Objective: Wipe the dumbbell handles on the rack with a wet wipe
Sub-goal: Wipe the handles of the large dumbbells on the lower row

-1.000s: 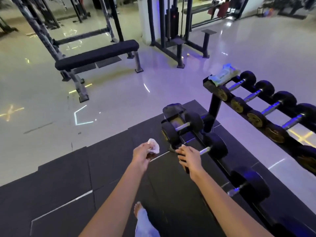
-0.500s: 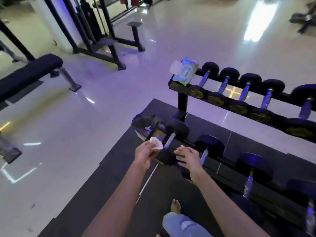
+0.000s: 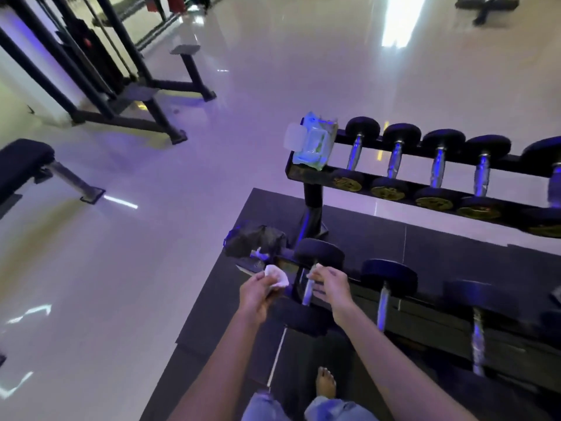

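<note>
A two-tier black dumbbell rack (image 3: 312,202) runs off to the right, with several chrome-handled dumbbells on each tier. My right hand (image 3: 329,287) curls its fingers round the handle (image 3: 307,294) of the leftmost lower dumbbell (image 3: 318,253). Just left of that handle, my left hand (image 3: 256,296) pinches a crumpled white wet wipe (image 3: 277,276), which does not touch the handle. A green pack of wipes (image 3: 312,144) lies on the left end of the upper tier with its lid flipped open.
A crumpled black bag (image 3: 255,241) sits at the left end of the lower tier. The rack stands on a black rubber mat (image 3: 425,244), where my bare foot (image 3: 326,382) is. A padded bench (image 3: 21,165) and a cable machine frame (image 3: 121,86) stand on the glossy floor to the left.
My view has swung right along the rack. My right hand has shifted onto the leftmost lower dumbbell's handle. My left hand, still holding the wipe, has come closer beside it.
</note>
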